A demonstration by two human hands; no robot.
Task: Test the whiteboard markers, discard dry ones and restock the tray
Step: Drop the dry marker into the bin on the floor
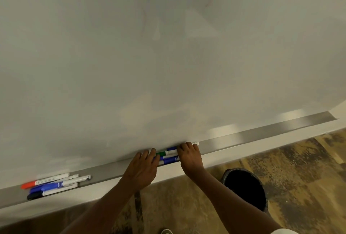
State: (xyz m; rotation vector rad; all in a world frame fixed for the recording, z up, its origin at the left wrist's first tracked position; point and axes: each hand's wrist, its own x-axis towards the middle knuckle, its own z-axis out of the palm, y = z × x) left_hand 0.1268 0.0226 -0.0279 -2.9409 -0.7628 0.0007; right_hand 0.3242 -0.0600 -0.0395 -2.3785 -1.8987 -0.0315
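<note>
Tray [262, 136] runs along the foot of the whiteboard [168, 55], slanting from lower left to upper right. Board face closes its rear edge and a pale front lip closes its near edge. Bare tray from the right hand [190, 158] out to the tray's far right end. A shorter bare stretch lies between the left hand [142, 168] and the end markers [54, 183], which are bunched near the tray's left end.

Middle markers [169, 157] lie lengthwise in the tray, stacked close, a green marker [166, 152] among blue ones. They sit directly between the two hands, which touch opposite ends.

Left hand: fingers fairly straight and spread, tips laid on the bundle's left ends, nothing clasped. Right hand: fingers bent down over the right ends, one white marker end poking out past them. Cannot tell whether it truly grips.

Below the tray's lip, patterned floor [299, 177]. Black bin [245, 190] stands there, just right of the right forearm.
</note>
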